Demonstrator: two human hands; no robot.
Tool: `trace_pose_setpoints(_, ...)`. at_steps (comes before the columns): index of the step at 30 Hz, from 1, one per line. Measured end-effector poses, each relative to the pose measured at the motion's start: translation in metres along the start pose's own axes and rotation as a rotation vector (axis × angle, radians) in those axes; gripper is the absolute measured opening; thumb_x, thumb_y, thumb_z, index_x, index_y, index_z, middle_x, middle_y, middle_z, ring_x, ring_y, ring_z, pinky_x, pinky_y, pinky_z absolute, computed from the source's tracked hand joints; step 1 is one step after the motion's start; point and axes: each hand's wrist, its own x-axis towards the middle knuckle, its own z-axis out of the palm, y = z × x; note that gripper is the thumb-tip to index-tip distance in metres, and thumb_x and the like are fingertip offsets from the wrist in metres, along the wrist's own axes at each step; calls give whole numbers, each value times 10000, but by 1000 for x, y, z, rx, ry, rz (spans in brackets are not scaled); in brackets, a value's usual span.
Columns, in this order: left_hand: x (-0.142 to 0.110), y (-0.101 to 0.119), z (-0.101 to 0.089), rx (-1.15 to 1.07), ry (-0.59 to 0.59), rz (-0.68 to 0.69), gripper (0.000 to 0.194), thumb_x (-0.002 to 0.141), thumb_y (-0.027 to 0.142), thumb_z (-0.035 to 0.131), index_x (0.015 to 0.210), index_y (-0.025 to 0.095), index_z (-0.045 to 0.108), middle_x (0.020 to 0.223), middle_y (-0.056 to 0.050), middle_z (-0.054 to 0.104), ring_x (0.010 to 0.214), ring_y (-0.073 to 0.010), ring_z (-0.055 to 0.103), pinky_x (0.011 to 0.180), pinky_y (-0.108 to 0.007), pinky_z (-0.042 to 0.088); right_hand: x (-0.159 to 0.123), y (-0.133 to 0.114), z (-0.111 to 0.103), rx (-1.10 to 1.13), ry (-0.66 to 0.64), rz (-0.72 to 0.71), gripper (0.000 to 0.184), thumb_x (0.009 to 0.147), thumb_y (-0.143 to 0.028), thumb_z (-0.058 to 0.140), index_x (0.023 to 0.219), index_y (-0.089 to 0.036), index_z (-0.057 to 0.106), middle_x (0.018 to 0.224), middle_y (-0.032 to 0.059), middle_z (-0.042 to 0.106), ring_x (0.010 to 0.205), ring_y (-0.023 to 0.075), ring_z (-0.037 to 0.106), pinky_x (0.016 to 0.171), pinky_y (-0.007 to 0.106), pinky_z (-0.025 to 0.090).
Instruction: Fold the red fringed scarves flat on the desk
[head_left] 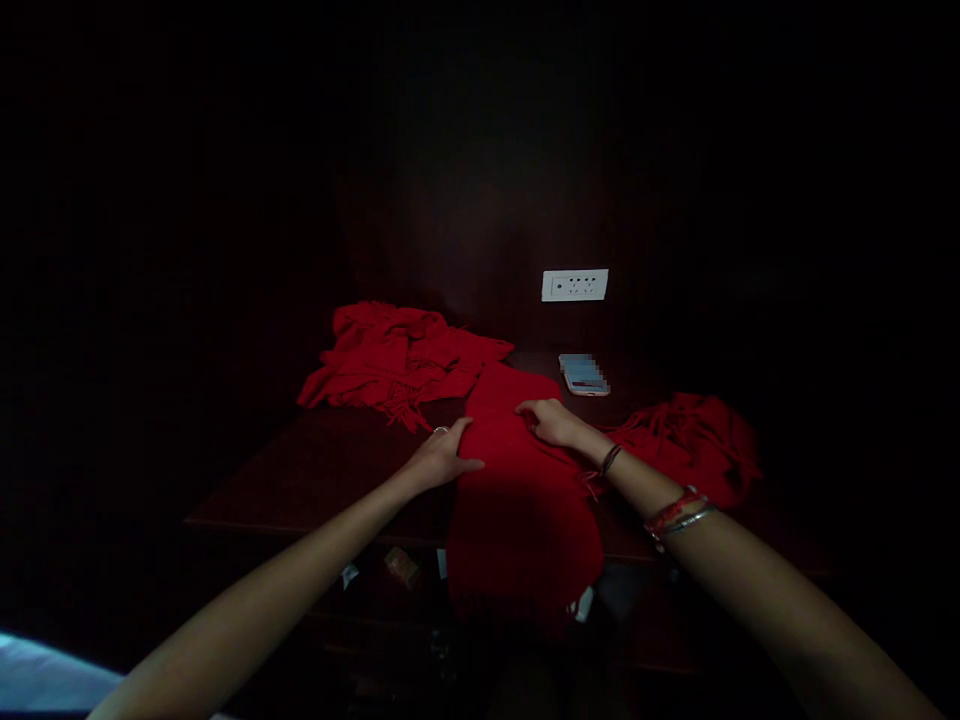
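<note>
Lying lengthwise between your two hands, the red scarf [517, 490] runs from beyond your fingers straight back toward you, its near end hanging over the front edge of the table [300, 475]. Your left hand [441, 460] is at its left edge, thumb and forefinger spread well apart; your right hand [553, 422] sits slightly farther out, over the right side, its fingers curled and the tips on the cloth. In this dim light you can't really tell whether those tips pinch any fabric. Neither hand is clearly nearer the scarf, since both touch it. It looks smooth and flat between them, with a crease beside your right hand and a dark fringe at the hanging end.

Beyond your left hand is a crumpled red heap [405, 355] with tassels; to the right of your right hand lies a looser red bundle [694, 440]. Past your right hand, a phone [585, 375] rests on the table, below a white wall socket [574, 286].
</note>
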Motion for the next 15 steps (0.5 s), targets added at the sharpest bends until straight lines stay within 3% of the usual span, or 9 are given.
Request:
trace_pose_setpoints(2, -8, 1, 2, 115, -36, 53, 550, 682, 380, 516, 1178, 181, 390, 1129, -115, 450, 1013, -230, 437, 829, -308, 357, -3, -1, 4, -31, 4, 6, 386, 688, -55, 416, 1045, -150, 528, 1035, 84, 567, 960, 176, 508, 824, 231, 354)
trace_pose_setpoints(5, -21, -3, 2, 256, -34, 76, 440, 778, 407, 353, 1169, 214, 410, 1333, -79, 187, 1184, -285, 200, 884, -441, 274, -14, 4, 0, 42, 6, 26, 381, 720, -148, 450, 1099, -124, 474, 1086, 106, 528, 984, 184, 488, 848, 247, 342)
trace_pose_setpoints(7, -22, -5, -3, 286, -132, 95, 495, 781, 472, 300, 1211, 231, 346, 1367, -29, 44, 1216, -308, 40, 880, -523, 220, -24, 11, -11, 170, -25, 38, 421, 729, -258, 477, 1123, -113, 440, 1128, 113, 490, 1001, 181, 470, 870, 258, 331)
trace_pose_setpoints(10, -6, 0, -15, 258, -313, 114, 580, 747, 569, 283, 1195, 209, 366, 1365, -27, 47, 1217, -310, 11, 897, -525, 191, -38, 21, -30, 440, -175, 37, 447, 709, -377, 494, 1091, -147, 455, 1138, 84, 473, 1010, 163, 454, 877, 252, 333)
trace_pose_setpoints(13, 24, 14, -15, 220, -153, 188, 554, 801, 518, 190, 1200, 171, 356, 1362, -53, 71, 1227, -246, 44, 950, -426, 170, -46, 24, -38, 715, -276, -11, 450, 691, -381, 511, 1096, -201, 437, 1097, 42, 490, 966, 141, 479, 824, 234, 380)
trace_pose_setpoints(15, 41, 21, -5, 214, -108, 247, 558, 809, 508, 184, 1256, 181, 258, 1360, -54, 77, 1230, -219, 44, 967, -390, 143, -50, 23, -38, 835, -241, -13, 487, 696, -365, 503, 1147, -233, 377, 1049, 25, 511, 901, 125, 510, 768, 227, 414)
